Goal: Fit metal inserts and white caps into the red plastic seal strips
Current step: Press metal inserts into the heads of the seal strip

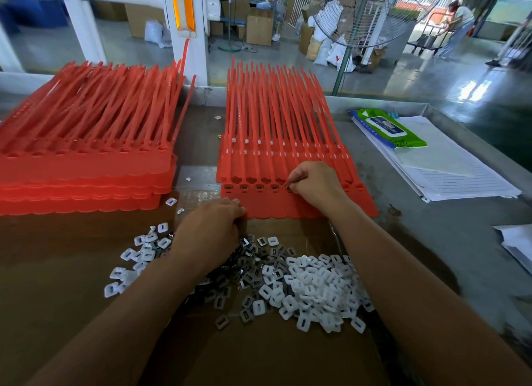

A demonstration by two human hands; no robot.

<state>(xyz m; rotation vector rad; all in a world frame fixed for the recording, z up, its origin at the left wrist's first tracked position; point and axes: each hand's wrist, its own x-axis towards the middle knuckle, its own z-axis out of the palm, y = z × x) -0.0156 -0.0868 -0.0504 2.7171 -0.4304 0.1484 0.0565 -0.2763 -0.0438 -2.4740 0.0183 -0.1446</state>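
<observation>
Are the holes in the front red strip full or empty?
Full on the left: four holes hold metal pieces. The right hand hides the rest.

**Red strips, white caps, grey metal**

The seal strips (86,166) at left and centre are a uniform bright red. At lower centre the metal inserts (247,270) glint silver-grey and dark, and beside them the white caps (319,287) each show a darker slot in the middle. The cardboard (72,270) beneath is plain brown. The counter (417,213) is dull, mottled grey. At upper right a green wet-wipes pack (408,141) with a blue-and-white label lies on white paper (460,172) ruled with fine lines. At the top, a white post (201,54) carries an orange-yellow strip (184,8).
</observation>
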